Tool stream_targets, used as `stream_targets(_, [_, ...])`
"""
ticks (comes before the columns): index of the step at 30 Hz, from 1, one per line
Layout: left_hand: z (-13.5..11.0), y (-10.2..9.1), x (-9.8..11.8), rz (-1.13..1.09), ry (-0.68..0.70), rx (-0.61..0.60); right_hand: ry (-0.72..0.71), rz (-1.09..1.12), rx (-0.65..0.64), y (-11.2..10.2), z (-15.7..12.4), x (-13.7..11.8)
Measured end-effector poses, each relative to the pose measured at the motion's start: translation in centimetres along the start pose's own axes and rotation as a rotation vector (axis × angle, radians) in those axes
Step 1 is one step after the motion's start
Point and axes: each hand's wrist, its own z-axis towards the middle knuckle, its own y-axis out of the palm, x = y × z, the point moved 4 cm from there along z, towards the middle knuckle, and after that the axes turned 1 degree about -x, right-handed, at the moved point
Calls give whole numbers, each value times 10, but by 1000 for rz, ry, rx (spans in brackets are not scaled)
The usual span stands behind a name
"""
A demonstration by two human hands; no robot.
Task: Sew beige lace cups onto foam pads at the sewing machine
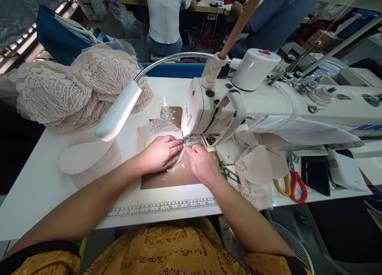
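Observation:
A beige lace piece [163, 125] lies under the presser foot of a white sewing machine [195, 108]. Left of the needle, my left hand [161, 152] bears on the lace, its fingers closed together and their tips beside the foot. My right hand [203, 162] is on the near right of the foot, index finger pointing forward, the other fingers curled at the fabric's edge. Part of the lace is hidden under both hands. Beneath them is a brown sheet [170, 180] on the white table [125, 203].
A heap of lace pieces [80, 84] fills the back left, with a pale oval pad [85, 156] nearer. A lamp [119, 110] arches over the table. To the right lie more pale pads [258, 163], red-handled scissors [297, 187] and yellow-handled scissors [283, 183]. People work beyond.

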Motion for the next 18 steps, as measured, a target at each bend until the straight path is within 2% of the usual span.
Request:
stream_targets(12, [6,3,4,81,-155,2,11,4,-7,1,2,1])
stream_targets(18, [2,1,2,61,-160,22,30,48,22,0,-1,5])
